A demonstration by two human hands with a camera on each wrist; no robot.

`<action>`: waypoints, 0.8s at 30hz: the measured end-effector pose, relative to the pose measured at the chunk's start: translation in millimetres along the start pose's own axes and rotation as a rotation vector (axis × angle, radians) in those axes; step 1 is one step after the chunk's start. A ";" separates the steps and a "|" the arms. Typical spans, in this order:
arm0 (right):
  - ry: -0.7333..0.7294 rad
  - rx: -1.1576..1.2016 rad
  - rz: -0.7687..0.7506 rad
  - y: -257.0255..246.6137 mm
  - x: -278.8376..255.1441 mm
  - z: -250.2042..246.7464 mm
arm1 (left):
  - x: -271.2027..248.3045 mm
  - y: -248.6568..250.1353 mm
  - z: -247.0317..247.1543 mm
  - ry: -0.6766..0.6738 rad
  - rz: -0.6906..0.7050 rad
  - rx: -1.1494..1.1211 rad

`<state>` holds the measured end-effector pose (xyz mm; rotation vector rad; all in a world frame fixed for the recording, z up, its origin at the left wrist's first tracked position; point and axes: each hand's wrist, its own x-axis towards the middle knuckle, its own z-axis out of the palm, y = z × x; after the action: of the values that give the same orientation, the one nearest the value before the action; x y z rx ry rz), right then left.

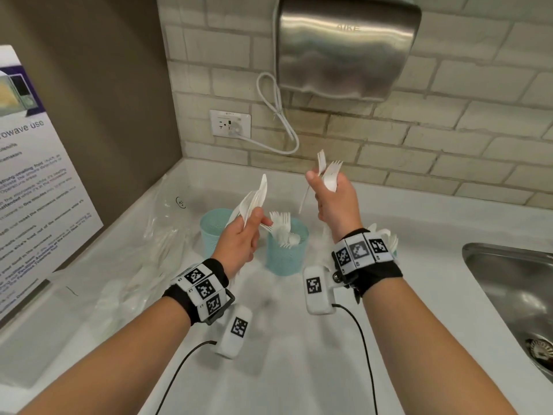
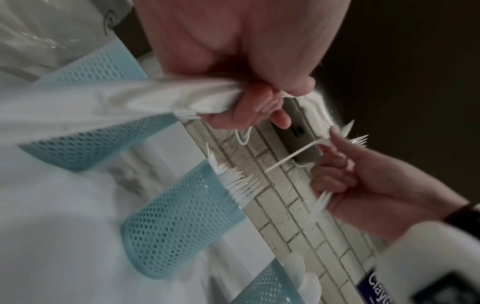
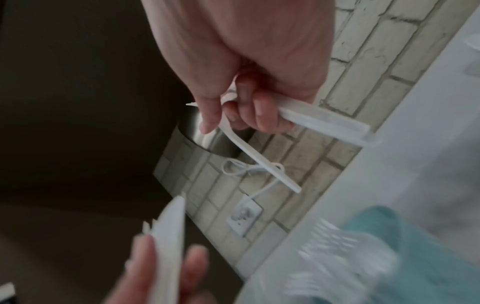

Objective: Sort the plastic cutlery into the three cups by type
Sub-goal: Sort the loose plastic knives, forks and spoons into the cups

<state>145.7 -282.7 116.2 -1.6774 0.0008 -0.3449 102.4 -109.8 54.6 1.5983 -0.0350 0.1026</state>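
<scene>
My left hand (image 1: 254, 223) grips a bundle of white knives (image 1: 254, 199) upright above the left teal mesh cup (image 1: 211, 235); a few fork tines show in the bundle in the right wrist view. My right hand (image 1: 323, 187) is raised higher and grips several white forks (image 1: 330, 176), tines up, with one handle (image 3: 259, 160) hanging loose below the fingers. The middle cup (image 1: 287, 253) holds forks. The right cup (image 2: 267, 283) holds spoons (image 2: 298, 271) and sits mostly hidden behind my right wrist in the head view.
A crumpled clear plastic bag (image 1: 161, 235) with more cutlery lies on the white counter left of the cups. A steel sink (image 1: 508, 280) is at the right. On the brick wall hang a hand dryer (image 1: 347, 46) and an outlet (image 1: 230, 122). A poster (image 1: 36, 181) leans at the left.
</scene>
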 end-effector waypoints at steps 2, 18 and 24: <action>-0.015 -0.129 0.018 21.9 2.1 4.9 | 0.3 -0.2 -1.5 -0.011 0.007 -0.008; -0.127 0.186 0.112 34.6 1.4 26.6 | 2.7 0.6 -2.1 -0.127 -0.118 -0.093; -0.245 -0.036 0.223 54.4 -4.1 24.1 | 2.3 3.9 -4.9 -0.142 -0.077 -0.026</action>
<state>158.0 -266.2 60.3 -1.7265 0.0118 0.0292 104.2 -104.9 58.8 1.5769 -0.0840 -0.0711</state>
